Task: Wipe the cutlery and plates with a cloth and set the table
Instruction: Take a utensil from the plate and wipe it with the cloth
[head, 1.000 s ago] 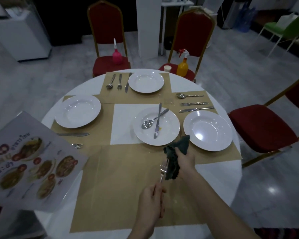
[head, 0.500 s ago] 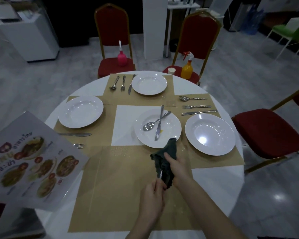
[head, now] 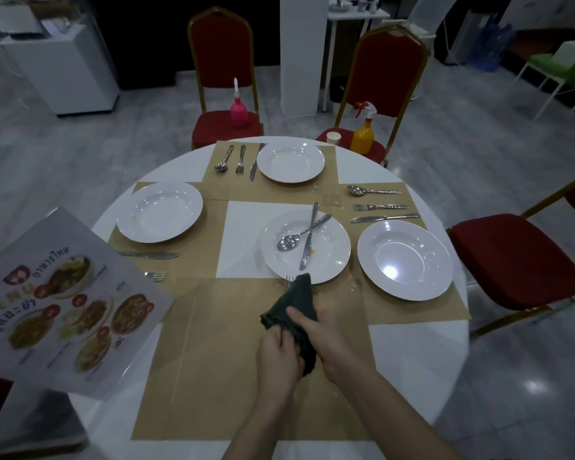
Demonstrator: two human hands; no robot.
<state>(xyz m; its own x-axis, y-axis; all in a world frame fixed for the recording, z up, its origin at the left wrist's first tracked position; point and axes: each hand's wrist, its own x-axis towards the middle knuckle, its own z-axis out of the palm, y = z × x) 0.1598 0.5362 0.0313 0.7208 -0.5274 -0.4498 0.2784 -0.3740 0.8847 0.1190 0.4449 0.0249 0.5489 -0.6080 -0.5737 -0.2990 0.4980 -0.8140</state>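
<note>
- The floor is grey glossy tile and reflects small spots of light.
- Three red chairs with golden frames stand around the round white table — two at the far side, one at the right.
- A white pillar rises between the far chairs.
- A white cabinet stands far left, a green chair far right.

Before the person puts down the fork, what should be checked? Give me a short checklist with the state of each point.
1. Fork held by left hand: ok, its handle is hidden.
2. Cloth wrapped round fork, gripped by right hand: ok.
3. Fork clean: cannot tell, only the tines show.
4. Free mat in front: ok.
5. Middle plate ready: not ok, spoon and knife lie crossed on it, with a yellow spot.
</note>
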